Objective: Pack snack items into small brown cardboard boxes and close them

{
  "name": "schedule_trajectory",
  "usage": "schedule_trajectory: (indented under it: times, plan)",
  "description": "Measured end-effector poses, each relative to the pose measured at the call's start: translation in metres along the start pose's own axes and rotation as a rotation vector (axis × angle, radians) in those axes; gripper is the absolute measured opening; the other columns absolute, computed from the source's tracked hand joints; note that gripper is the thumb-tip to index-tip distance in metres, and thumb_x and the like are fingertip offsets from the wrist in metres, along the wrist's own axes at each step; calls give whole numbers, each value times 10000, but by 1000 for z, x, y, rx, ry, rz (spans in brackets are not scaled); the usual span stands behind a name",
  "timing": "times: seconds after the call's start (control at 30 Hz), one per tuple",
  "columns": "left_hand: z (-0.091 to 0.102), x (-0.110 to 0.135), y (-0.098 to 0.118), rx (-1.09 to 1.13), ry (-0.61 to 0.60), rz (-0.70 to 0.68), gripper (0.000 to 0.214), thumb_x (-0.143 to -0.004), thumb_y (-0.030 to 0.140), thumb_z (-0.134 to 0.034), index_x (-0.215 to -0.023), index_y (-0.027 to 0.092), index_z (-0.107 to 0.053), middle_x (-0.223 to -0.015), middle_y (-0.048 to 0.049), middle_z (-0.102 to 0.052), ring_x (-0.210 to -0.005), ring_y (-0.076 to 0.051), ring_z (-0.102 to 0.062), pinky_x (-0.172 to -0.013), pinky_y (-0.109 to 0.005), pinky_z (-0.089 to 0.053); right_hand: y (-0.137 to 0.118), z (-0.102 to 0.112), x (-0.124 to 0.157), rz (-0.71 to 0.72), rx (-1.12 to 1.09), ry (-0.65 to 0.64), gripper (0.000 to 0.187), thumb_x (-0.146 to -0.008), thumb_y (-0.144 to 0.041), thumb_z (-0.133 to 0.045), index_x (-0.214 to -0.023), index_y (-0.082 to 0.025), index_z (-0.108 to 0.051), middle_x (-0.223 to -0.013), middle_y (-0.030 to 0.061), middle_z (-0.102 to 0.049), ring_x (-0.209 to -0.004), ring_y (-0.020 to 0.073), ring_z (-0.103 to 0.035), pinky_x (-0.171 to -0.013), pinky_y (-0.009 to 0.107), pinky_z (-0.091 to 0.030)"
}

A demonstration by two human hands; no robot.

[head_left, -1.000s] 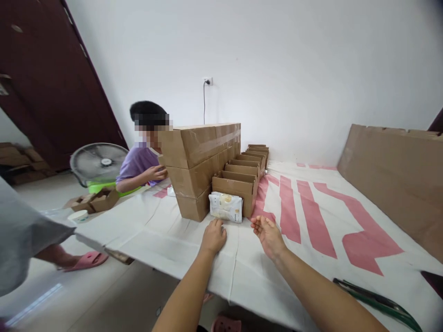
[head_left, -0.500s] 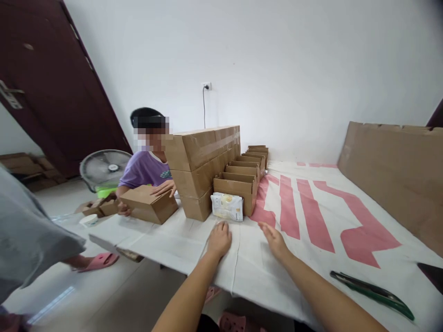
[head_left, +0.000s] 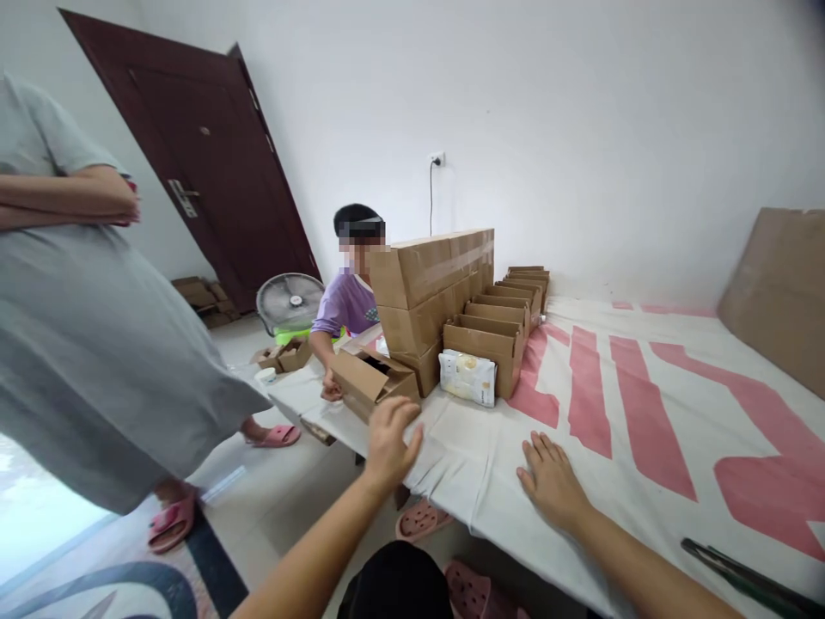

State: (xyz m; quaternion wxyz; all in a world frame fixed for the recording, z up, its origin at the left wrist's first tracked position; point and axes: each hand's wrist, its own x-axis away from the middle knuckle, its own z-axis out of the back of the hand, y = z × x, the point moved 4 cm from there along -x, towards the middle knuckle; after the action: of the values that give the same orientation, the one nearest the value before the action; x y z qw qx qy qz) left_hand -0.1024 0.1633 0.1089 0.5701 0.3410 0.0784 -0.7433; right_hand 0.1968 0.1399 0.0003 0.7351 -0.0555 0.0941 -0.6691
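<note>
My left hand (head_left: 392, 443) is raised at the table's near-left edge, fingers apart and slightly bent. It overlaps the near side of a cardboard box (head_left: 361, 371) with partly open flaps; whether it touches the box I cannot tell. A co-worker's hand (head_left: 331, 385) is on that box's left end. My right hand (head_left: 554, 481) lies flat on the white and pink table cover (head_left: 496, 481), fingers spread, holding nothing. Beyond both hands, a white printed pouch (head_left: 467, 376) leans against the first of a row of open cardboard boxes (head_left: 486, 344).
Closed boxes (head_left: 422, 284) form a stacked wall left of the open row. A green-handled cutter (head_left: 741, 572) lies at the near right, and a large cardboard sheet (head_left: 777, 292) stands at the far right. A person in a grey dress (head_left: 96, 327) stands left, near a fan (head_left: 291, 301).
My view has swung left. My left hand has lifted from the table toward the co-worker's box, whose flaps now show open. My right hand has flattened onto the cover.
</note>
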Motion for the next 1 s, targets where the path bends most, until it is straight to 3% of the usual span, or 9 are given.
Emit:
schedule_trajectory:
  times: [0.1, 0.2, 0.23, 0.3, 0.4, 0.5, 0.67, 0.9, 1.0]
  plan:
    - [37, -51, -40, -203, 77, 60, 398, -923, 360, -432, -1272, 243, -581, -1449, -98, -459, -1402, -316, -300, -1159, -497, -222, 0, -1, 1, 4, 0, 17, 597, -933, -404, -369, -1430, -83, -448, -1566, 166, -299, -1463, 306, -232, -1179, 441, -152]
    - [35, -96, -75, -322, -167, 104, 473, -955, 375, -359, -1408, 294, -469, -1583, -44, -299, -1489, -341, -54, -1146, -558, -175, -2, 1, 2, 4, -2, 29, 590, -930, -402, -373, -1422, -88, -460, -1560, 164, -316, -1460, 305, -241, -1176, 442, -156]
    - [28, -105, -84, -328, -282, 131, 472, -962, 378, -340, -1413, 306, -461, -1587, -30, -301, -1491, -341, -52, -1141, -564, -176, -2, 2, 2, 0, -4, 31, 589, -929, -403, -373, -1420, -89, -463, -1559, 162, -321, -1459, 305, -243, -1176, 441, -158]
    - [14, -114, -94, -318, -385, 150, 448, -968, 390, -321, -1367, 320, -515, -1533, -19, -411, -1467, -318, -190, -1120, -533, -246, -2, 3, 2, -8, -13, 30, 590, -930, -405, -369, -1421, -91, -463, -1558, 157, -323, -1458, 300, -248, -1175, 437, -164]
    - [-3, -114, -97, -306, -411, 175, 458, -973, 420, -280, -1318, 303, -557, -1484, -33, -480, -1397, -284, -351, -1096, -495, -304, 0, 2, 3, -9, -30, 35, 588, -930, -409, -369, -1420, -98, -464, -1559, 148, -327, -1456, 291, -255, -1175, 428, -166]
    - [-6, -109, -94, -311, -414, 214, 478, -946, 489, -313, -1308, 294, -557, -1488, -62, -466, -1379, -310, -368, -1075, -515, -320, 1, 1, 2, -2, -37, 46, 581, -925, -409, -380, -1411, -106, -476, -1555, 144, -338, -1454, 290, -256, -1172, 426, -164]
    - [-3, -98, -65, -300, -447, 232, 493, -899, 566, -375, -1281, 315, -561, -1465, -76, -481, -1307, -359, -416, -989, -561, -368, 1, 1, 1, -9, -36, 56, 574, -918, -400, -396, -1402, -105, -485, -1548, 150, -352, -1446, 299, -267, -1166, 431, -166]
    - [-19, -59, 38, -197, -440, 57, 449, -895, 593, -404, -1203, 330, -598, -1389, -45, -522, -1234, -339, -427, -967, -531, -341, -2, 7, 4, -7, -60, 60, 570, -919, -393, -407, -1402, -100, -480, -1547, 148, -355, -1443, 307, -269, -1167, 439, -184]
    - [-20, -49, 68, -135, -446, 16, 403, -905, 547, -427, -1194, 345, -622, -1331, -45, -557, -1163, -340, -450, -922, -513, -355, -1, 9, 4, -10, -86, 86, 571, -887, -300, -439, -1408, -66, -459, -1530, 160, -381, -1431, 306, -293, -1172, 427, -197]
